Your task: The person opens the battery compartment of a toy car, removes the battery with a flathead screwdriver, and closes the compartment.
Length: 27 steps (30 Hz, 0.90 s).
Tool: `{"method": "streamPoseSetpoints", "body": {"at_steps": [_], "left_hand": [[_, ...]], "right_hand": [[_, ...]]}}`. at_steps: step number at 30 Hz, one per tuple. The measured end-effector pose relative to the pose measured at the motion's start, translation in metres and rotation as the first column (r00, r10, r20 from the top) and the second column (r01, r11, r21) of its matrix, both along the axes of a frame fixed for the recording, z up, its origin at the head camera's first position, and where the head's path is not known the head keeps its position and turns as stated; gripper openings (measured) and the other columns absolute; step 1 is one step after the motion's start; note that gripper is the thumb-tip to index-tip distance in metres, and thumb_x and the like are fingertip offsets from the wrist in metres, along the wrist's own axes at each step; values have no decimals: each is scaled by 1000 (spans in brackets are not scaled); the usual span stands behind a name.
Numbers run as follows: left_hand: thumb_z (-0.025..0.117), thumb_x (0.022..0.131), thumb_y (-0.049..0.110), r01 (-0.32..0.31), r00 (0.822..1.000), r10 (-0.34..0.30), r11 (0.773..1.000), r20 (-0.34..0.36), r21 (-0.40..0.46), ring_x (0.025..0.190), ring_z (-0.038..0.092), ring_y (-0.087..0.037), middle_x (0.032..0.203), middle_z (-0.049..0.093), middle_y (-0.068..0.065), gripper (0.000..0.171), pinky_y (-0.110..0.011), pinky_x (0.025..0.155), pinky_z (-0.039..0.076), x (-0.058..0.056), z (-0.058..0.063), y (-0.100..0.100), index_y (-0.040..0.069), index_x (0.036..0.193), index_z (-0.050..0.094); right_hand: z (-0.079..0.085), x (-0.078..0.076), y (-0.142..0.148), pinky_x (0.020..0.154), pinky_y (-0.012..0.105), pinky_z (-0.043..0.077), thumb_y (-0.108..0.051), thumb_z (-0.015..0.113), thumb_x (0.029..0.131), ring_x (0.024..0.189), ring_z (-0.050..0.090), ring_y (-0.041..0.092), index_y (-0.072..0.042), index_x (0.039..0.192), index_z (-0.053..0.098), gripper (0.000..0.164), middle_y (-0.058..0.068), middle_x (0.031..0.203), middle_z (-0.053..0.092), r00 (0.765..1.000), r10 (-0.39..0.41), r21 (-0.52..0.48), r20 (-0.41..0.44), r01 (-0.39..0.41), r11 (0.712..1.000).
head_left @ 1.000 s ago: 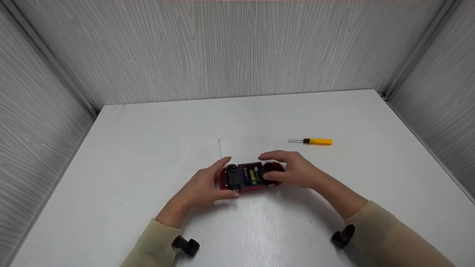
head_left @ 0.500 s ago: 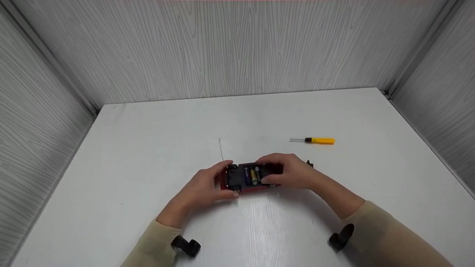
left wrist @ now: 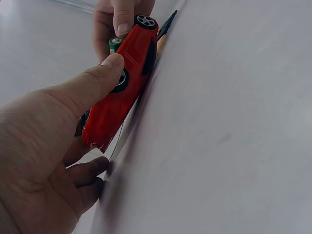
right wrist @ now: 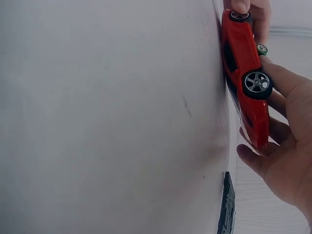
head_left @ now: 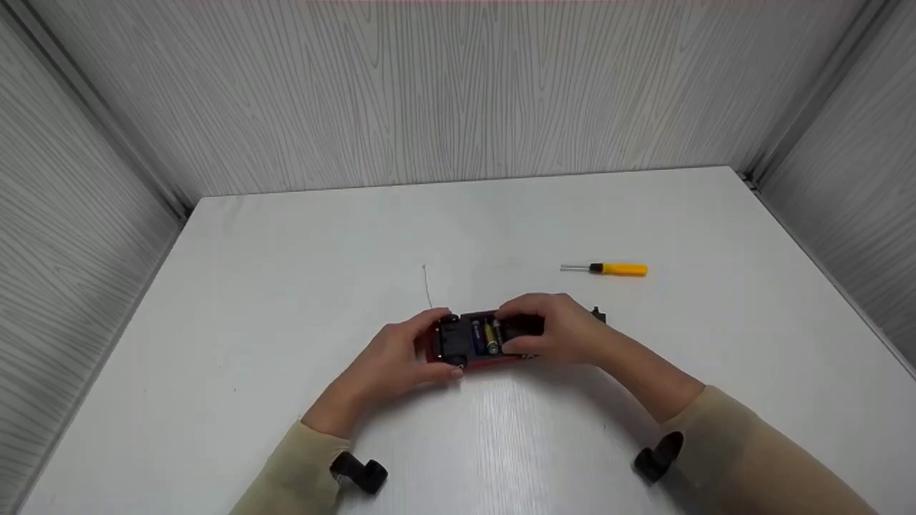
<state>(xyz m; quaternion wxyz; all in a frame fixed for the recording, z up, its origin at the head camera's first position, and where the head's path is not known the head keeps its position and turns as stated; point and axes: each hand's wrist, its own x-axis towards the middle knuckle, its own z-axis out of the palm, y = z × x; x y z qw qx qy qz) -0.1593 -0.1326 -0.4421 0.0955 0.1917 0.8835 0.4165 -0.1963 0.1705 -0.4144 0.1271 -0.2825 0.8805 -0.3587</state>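
Observation:
A red toy car (head_left: pixel 494 363) lies wheels up, its black underside showing a battery bay with several batteries (head_left: pixel 490 337) side by side. My left hand (head_left: pixel 390 357) grips the car's left end, thumb along the near side by a wheel (left wrist: pixel 121 80) and fingers on the far side. Across the right part of the car is my right hand (head_left: pixel 558 330), thumb on the near side and fingertips on the far side, beside the rightmost battery. A green battery end (right wrist: pixel 262 49) shows next to the right thumb in the right wrist view. Part of the underside is hidden by the right hand.
A yellow-handled screwdriver (head_left: pixel 621 270) lies behind the right hand on the white table (head_left: pixel 286 286). A small black flat piece (head_left: pixel 599 315) sits just right of that hand. A thin wire (head_left: pixel 427 286) sticks out behind the car's left end. Grained panels stand around the table.
My right hand has shifted slightly left and closer over the car, thumb a little lower. The black piece has come into sight behind it. My left hand keeps its grip.

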Motion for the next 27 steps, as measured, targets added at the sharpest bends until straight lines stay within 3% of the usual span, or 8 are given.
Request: {"method": "streamPoseSetpoints", "body": {"at_steps": [6, 27], "left_hand": [[93, 82, 45, -2, 1000, 2, 1000, -5, 8, 121, 58, -16, 138, 66, 3, 86, -43, 111, 44, -1, 1, 1, 25, 155, 54], [93, 81, 46, -12, 1000, 12, 1000, 3, 8, 119, 58, -16, 136, 66, 3, 83, -43, 108, 45, 1, 1, 1, 26, 153, 56]], "right_hand": [[3, -1, -1, 104, 47, 51, -26, 85, 92, 124, 62, 21, -15, 132, 75, 42, -2, 134, 71, 998, 33, 36, -60, -31, 999], [1, -3, 0, 103, 45, 53, -28, 78, 98, 123, 63, 19, -16, 134, 74, 38, -2, 136, 70, 997, 67, 27, -43, -66, 997]]}}
